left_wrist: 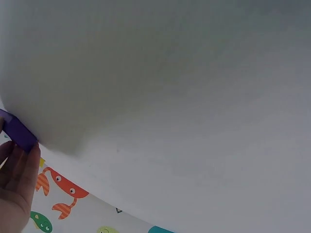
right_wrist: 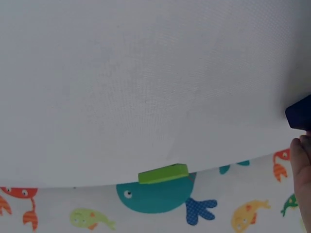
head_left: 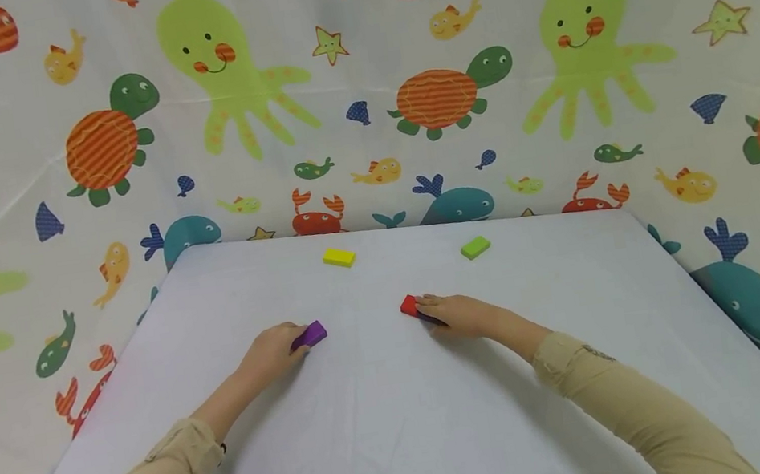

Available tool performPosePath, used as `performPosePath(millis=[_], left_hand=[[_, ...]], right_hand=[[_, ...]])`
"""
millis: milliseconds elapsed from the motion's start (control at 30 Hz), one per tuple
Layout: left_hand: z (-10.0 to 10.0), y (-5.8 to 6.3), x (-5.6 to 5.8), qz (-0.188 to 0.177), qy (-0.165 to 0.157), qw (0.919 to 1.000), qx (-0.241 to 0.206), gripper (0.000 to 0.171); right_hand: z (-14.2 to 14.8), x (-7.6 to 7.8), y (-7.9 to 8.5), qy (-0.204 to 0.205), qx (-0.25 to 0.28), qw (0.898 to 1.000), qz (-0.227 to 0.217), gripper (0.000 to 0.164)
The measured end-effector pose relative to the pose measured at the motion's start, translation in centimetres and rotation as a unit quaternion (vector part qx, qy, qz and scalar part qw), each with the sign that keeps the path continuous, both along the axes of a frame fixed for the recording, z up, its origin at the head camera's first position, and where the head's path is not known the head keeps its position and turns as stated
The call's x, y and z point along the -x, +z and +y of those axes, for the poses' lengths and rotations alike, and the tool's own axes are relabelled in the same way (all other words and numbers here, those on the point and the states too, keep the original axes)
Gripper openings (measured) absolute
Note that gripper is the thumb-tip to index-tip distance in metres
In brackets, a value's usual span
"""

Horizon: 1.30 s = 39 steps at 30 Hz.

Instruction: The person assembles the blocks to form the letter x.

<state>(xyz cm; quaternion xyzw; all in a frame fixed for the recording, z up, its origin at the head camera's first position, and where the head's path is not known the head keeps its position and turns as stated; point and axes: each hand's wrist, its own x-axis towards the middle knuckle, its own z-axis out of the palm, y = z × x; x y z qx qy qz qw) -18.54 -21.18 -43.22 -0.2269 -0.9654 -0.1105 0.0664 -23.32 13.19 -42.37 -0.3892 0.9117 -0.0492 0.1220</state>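
My left hand (head_left: 271,353) pinches a purple block (head_left: 313,333) between thumb and fingers, left of the table's middle. In the left wrist view the same purple block (left_wrist: 19,132) shows at the left edge, fingertips along its side. Farther right, my right hand (head_left: 460,315) grips a dark blue block (right_wrist: 300,114), mostly covered by the hand in the head view. A red block (head_left: 408,306) lies right against its far left end, with the fingertips at its edge. Both hands are low over the white table.
A yellow block (head_left: 339,257) lies toward the back of the white-covered table (head_left: 378,431), and a lime green block (head_left: 475,248) lies to its right. Behind and beside the table hangs a curtain (head_left: 343,80) printed with sea animals.
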Motion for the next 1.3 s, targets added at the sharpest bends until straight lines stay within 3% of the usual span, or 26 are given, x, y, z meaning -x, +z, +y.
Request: performPosePath(millis=[200,700,1067,1300], left_hand=[[0.1,0.0,0.0,-0.011,0.006,0.9999,-0.010,0.034],[1.0,0.1,-0.1,0.001,-0.004,1.0000,-0.004,0.034],[3.1,1.0,0.7,-0.021,-0.016,0.9996,0.004,0.037],[5.0,0.9,0.9,-0.038,-0.038,0.9985,0.010,0.040]], right_hand=[[-0.3,0.1,0.2,-0.008,-0.011,1.000,-0.010,0.057],[-0.4,-0.1,0.7,0.003,-0.007,1.000,-0.001,0.051],[-0.2,-0.2,0.8,0.001,0.005,1.000,-0.008,0.052],[-0.3,-0.1,1.0,0.005,0.001,1.000,-0.018,0.052]])
